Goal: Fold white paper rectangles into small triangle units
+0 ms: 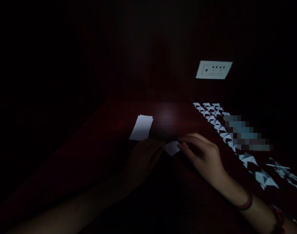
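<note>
Between my two hands is a small piece of white folded paper [172, 148], its lower edge coming to a point. My left hand [145, 157], in deep shadow, pinches the paper's left corner with the fingertips. From the other side my right hand [204, 156] holds the right corner between thumb and fingers. Just beyond my left hand lies a stack of white paper sheets [142, 126], slightly uneven at its top edge. A dark bracelet circles my right wrist.
Rows of folded white paper pieces [213, 120] run along the table's right side, with larger ones [264, 178] nearer me. A blurred-out flat object [246, 131] lies beside them, and thin paper scraps [282, 170] below it. A white socket plate [214, 70] is on the back wall.
</note>
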`<action>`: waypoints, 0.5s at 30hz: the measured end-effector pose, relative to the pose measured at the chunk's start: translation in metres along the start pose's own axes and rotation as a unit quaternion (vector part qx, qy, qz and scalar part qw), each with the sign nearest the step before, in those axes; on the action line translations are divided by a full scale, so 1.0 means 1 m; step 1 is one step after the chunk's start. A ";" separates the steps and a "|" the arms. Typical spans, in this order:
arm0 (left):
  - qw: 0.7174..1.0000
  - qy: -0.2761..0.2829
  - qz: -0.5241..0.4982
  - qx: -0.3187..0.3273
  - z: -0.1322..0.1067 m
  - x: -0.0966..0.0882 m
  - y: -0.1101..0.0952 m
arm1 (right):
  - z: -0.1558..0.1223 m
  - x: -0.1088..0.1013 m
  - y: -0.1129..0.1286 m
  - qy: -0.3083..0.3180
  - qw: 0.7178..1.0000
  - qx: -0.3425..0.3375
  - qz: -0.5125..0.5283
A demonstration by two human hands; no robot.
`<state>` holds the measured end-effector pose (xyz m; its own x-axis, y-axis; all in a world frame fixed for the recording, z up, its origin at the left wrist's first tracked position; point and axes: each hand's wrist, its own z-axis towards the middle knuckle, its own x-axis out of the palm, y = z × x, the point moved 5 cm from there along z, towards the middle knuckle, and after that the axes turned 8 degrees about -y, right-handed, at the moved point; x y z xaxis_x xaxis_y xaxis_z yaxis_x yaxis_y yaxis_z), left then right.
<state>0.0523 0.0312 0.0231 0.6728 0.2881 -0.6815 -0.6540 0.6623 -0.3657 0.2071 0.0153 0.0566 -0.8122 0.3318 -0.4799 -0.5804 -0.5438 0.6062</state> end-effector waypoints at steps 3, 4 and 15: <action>0.998 0.019 -0.041 -0.033 -0.001 0.002 0.000 | 0.001 0.000 -0.001 -0.005 1.000 -0.001 -0.008; 0.997 0.020 -0.056 -0.045 -0.001 0.001 0.000 | 0.000 0.001 -0.001 -0.004 1.000 -0.001 -0.010; 0.987 0.051 -0.125 -0.086 0.000 0.004 -0.004 | -0.005 0.009 -0.002 0.036 0.999 0.001 -0.013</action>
<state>0.0574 0.0297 0.0217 0.7878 0.0536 -0.6135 -0.5273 0.5734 -0.6271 0.2014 0.0154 0.0476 -0.7902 0.2891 -0.5403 -0.6015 -0.5347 0.5936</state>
